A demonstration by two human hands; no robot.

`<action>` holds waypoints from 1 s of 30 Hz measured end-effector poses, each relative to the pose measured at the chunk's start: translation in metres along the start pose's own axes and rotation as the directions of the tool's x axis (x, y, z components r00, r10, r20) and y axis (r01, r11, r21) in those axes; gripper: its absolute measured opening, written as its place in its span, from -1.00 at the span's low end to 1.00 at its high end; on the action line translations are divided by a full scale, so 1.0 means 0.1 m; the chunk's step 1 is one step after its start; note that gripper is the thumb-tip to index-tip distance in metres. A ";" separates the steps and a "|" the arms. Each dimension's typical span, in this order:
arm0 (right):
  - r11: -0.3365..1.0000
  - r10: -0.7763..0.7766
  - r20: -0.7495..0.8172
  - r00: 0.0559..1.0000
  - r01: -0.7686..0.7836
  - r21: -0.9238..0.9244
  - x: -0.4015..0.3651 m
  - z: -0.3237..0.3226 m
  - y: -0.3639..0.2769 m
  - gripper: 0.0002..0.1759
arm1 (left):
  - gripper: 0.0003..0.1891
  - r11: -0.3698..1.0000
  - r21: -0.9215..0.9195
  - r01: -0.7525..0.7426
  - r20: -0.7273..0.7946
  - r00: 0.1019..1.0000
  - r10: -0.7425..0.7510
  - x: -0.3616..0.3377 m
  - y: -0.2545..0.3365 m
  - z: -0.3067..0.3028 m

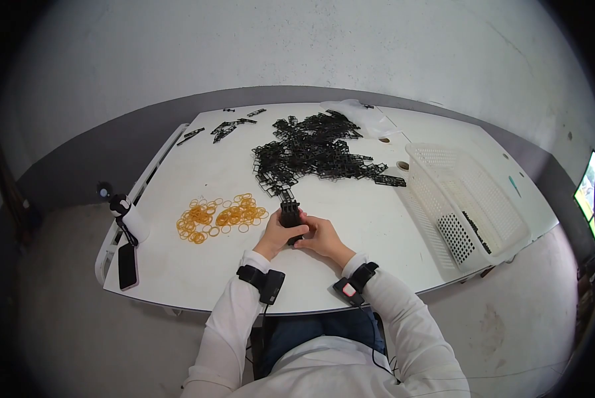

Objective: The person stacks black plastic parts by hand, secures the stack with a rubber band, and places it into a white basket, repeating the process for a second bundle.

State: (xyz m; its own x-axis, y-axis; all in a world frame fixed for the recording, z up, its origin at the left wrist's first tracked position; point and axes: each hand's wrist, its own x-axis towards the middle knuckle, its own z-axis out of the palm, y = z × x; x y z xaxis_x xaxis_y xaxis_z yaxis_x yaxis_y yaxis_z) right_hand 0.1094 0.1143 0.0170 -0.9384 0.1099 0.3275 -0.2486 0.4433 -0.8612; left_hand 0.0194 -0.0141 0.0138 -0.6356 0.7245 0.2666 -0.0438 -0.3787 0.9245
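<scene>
Between my two hands, near the front of the white table, is a stack of black plastic frames [290, 215], held upright. My left hand [275, 236] is closed around its left side, the thumb across the near face. My right hand [324, 237] grips the stack from the right, fingers and thumb against it. Just beyond lies a large loose pile of black plastic frames [317, 149], its near tip close to the stack. To the left of my hands, yellow rubber bands [221, 216] are spread in a patch.
A white perforated basket [437, 232] with a few black pieces stands at the right. On the left edge are a white bottle [133, 222] and a phone [128, 266]. A clear plastic bag [364, 119] and a tape roll [402, 165] lie beyond the pile.
</scene>
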 end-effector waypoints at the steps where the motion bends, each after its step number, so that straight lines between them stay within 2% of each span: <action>1: 0.999 -0.003 0.008 1.000 0.004 -0.046 0.01 0.00 0.04 -0.26 | -0.65 1.000 0.000 0.000 0.000 1.000 0.000 0.01 -0.01 0.00; 6: 0.998 0.018 0.037 0.999 -0.016 -0.060 0.03 -0.02 0.12 -0.27 | -0.58 1.000 -0.020 -0.017 -0.019 1.000 0.016 0.02 -0.05 0.00; 9: 0.982 -0.138 0.022 0.990 0.140 -0.126 0.00 -0.10 0.12 -0.35 | -0.58 0.999 0.009 -0.046 -0.044 0.998 0.047 0.02 -0.05 0.00; 10: 0.981 -0.143 0.024 0.990 0.144 -0.127 0.01 -0.14 0.11 -0.35 | -0.58 0.997 0.053 -0.056 -0.049 0.997 0.058 0.03 -0.06 0.00; 12: 0.973 -0.174 -0.058 0.983 0.163 -0.163 0.02 -0.26 0.02 -0.44 | -0.58 0.989 0.133 -0.068 -0.059 0.995 0.077 0.02 -0.09 0.00; 14: 0.967 -0.192 -0.096 0.977 0.172 -0.186 0.05 -0.32 -0.08 -0.48 | -0.57 0.991 0.122 -0.062 -0.057 0.996 0.069 0.01 -0.10 0.00; 17: 0.953 -0.296 -0.226 0.928 0.272 -0.132 0.11 -0.34 -0.35 -0.56 | -0.56 0.993 0.105 -0.051 -0.049 0.997 0.057 0.02 -0.10 0.01; 18: 0.952 -0.298 -0.228 0.927 0.273 -0.137 0.12 -0.33 -0.46 -0.56 | -0.55 0.989 0.142 -0.035 -0.084 0.995 0.047 0.02 -0.12 0.00; 19: 0.885 -0.430 -0.144 0.891 0.385 -0.263 0.13 -0.31 -0.61 -0.58 | -0.54 0.984 0.179 -0.017 -0.119 0.992 0.039 0.04 -0.15 -0.01; 21: 0.667 -0.630 0.067 0.774 0.583 -0.464 0.17 -0.23 -0.81 -0.60 | -0.53 0.977 0.215 0.002 -0.147 0.989 0.031 0.05 -0.17 -0.01; 22: 0.666 -0.630 0.063 0.774 0.580 -0.470 0.19 -0.18 -0.81 -0.60 | -0.54 0.941 0.330 -0.068 -0.146 0.982 0.122 0.06 -0.17 0.00; 24: 0.571 -0.635 0.170 0.754 0.606 -0.554 0.20 -0.07 -0.75 -0.60 | -0.56 0.818 0.541 -0.198 -0.107 0.948 0.300 0.08 -0.17 0.00; 25: 0.519 -0.629 0.223 0.745 0.615 -0.593 0.21 -0.04 -0.72 -0.60 | -0.56 0.820 0.535 -0.204 -0.098 0.949 0.300 0.07 -0.17 -0.01; 28: 0.528 -0.617 0.210 0.759 0.596 -0.605 0.22 -0.04 -0.67 -0.61 | -0.59 0.703 0.657 -0.274 -0.037 0.919 0.393 0.07 -0.16 0.01; 30: 0.537 -0.600 0.205 0.773 0.580 -0.613 0.19 -0.07 -0.64 -0.61 | -0.57 0.719 0.648 -0.251 -0.029 0.935 0.353 0.05 -0.11 0.05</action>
State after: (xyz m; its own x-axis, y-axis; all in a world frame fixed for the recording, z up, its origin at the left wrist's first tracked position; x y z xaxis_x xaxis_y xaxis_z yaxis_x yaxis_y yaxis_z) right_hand 0.1095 0.0945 0.0813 -0.6257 -0.3636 0.6901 -0.5304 0.8470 -0.0346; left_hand 0.0202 -0.0033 0.0064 -0.6320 0.5274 0.5678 0.6279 -0.0810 0.7741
